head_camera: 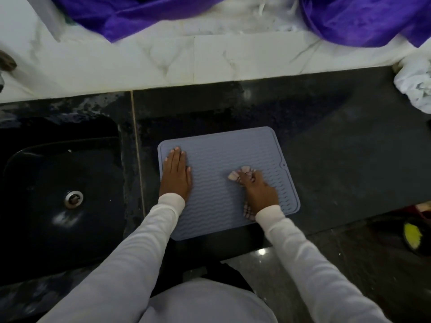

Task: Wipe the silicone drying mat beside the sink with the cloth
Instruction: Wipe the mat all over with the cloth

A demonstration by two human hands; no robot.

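A grey-blue silicone drying mat (221, 150) with wavy ridges lies on the dark counter, just right of the sink. My left hand (176, 173) presses flat on the mat's left part, fingers straight. My right hand (258, 191) sits on the mat's right half and grips a small pale pink cloth (241, 174). Bits of the cloth stick out past my fingers and by my wrist; most of it is hidden under the hand.
A black sink (58, 194) with a metal drain (74, 199) lies to the left. A crumpled white cloth (415, 87) sits at the counter's far right. Purple fabric (144, 12) hangs over the white marble wall behind. The counter's front edge runs just below the mat.
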